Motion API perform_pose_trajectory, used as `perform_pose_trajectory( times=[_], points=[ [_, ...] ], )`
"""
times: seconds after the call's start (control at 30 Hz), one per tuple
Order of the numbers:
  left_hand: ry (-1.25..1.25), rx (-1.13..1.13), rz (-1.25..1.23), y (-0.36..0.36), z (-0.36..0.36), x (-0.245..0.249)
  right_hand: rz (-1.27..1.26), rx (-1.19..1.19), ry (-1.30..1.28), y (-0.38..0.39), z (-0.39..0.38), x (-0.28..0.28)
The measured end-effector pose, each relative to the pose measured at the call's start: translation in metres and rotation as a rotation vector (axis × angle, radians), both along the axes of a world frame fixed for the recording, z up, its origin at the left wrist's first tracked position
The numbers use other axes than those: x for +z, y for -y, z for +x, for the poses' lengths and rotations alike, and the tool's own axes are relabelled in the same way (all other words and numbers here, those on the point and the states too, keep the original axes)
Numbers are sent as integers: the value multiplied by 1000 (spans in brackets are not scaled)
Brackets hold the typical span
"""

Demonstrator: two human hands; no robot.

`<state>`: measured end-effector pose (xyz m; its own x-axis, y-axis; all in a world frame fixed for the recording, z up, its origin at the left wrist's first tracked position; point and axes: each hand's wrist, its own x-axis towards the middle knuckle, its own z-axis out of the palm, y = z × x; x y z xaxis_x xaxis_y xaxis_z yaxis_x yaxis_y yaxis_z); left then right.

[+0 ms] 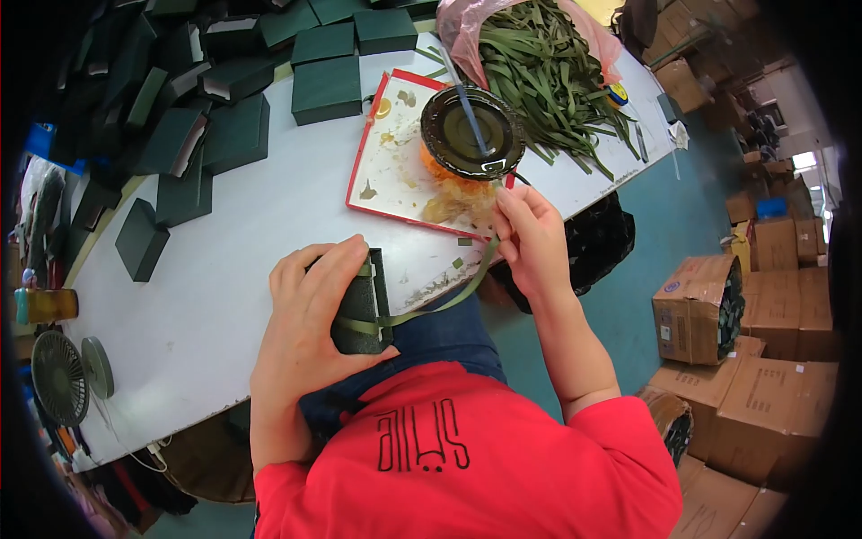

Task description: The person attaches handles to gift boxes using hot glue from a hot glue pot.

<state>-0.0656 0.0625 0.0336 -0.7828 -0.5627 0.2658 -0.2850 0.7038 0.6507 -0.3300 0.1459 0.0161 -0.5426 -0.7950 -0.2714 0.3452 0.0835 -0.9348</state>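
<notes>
My left hand (310,310) is wrapped around a small dark green box (364,310) at the table's front edge, partly covering it. A green ribbon (453,298) crosses the box and runs up to the right. Its far end is pinched in my right hand (532,235), beside the glue pot (473,135). That pot has a dark, round rim, a stick (467,112) standing in it and amber drips down its side. Beneath it lies a white tray with a red rim (362,160), smeared with dried glue.
Dark green boxes (325,101) crowd the table's back left. A pink bag (464,20) spills many green ribbons (548,81) at the back right. At the left edge stands a small fan (61,377). Cardboard cartons (763,400) are stacked on the floor to the right.
</notes>
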Motion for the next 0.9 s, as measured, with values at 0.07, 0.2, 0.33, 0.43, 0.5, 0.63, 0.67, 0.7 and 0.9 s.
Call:
perform_pose_trajectory(
  times=[0.07, 0.2, 0.33, 0.43, 0.5, 0.63, 0.67, 0.7, 0.9],
  points=[
    [9, -3, 26, 1, 1, 3, 6, 71, -33, -7, 11, 7],
    [-11, -61, 108, 4, 1, 9, 84, 389, -34, -16, 26, 20],
    [-56, -123, 137, 3, 3, 7, 145, 588, 19, -10, 39, 23],
    [-99, -132, 113, 3, 3, 5, 187, 649, -22, -4, 46, 24],
    [-133, -141, 93, 3, 3, 3, 211, 697, -61, -1, 48, 23],
    [-147, -149, 80, 3, 3, 3, 206, 736, -92, 2, 49, 13],
    [-141, -149, 81, 4, 3, 3, 208, 750, -96, 3, 48, 13],
    [-147, -150, 80, 4, 3, 3, 208, 764, -100, 4, 48, 13],
    [-164, -155, 75, 4, 4, 1, 222, 805, -95, 7, 47, 10]
  ],
)
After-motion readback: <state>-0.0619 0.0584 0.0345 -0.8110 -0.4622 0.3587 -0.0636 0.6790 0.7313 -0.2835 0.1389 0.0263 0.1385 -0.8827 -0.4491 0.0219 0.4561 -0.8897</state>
